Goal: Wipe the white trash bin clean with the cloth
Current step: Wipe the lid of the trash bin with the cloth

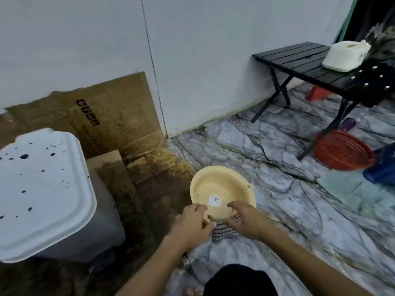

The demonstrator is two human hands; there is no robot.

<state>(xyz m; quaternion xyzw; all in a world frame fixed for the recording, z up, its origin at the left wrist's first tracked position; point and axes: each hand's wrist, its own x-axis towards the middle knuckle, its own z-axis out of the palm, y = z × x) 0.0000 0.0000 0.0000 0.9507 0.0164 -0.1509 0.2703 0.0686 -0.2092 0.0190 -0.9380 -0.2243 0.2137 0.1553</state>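
Both hands work at the near rim of the basin (pixel 222 186), which sits on the floor. The left hand (pixel 192 225) and right hand (pixel 245 223) each curl round an end of the checked cloth (pixel 222 230), stretched between them, probably to wring it over the basin, though the grip is partly hidden. The bin (pixel 44 193) stands well left of the basin, lid shut and speckled with dark spots, not yet wiped.
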